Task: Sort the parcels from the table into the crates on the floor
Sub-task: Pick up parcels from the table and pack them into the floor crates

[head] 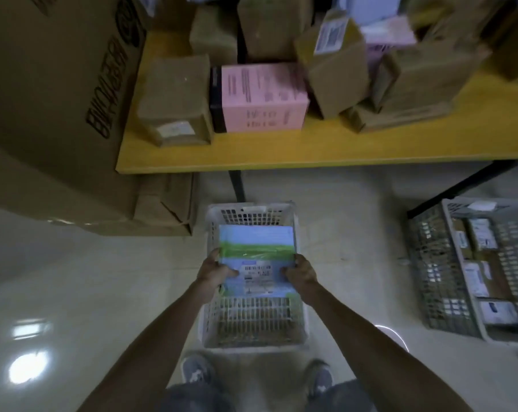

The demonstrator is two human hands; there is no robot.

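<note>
Both hands hold a flat parcel over the white crate on the floor.

The left hand point(214, 270) and right hand point(302, 270) grip the blue-and-green parcel point(256, 252) by its near corners, above the white crate point(210, 322); the yellow table point(281, 153) with more boxes stands beyond, a grey crate point(439, 278) at right.

head view looks steeply down.

No legible text on any parcel
</note>
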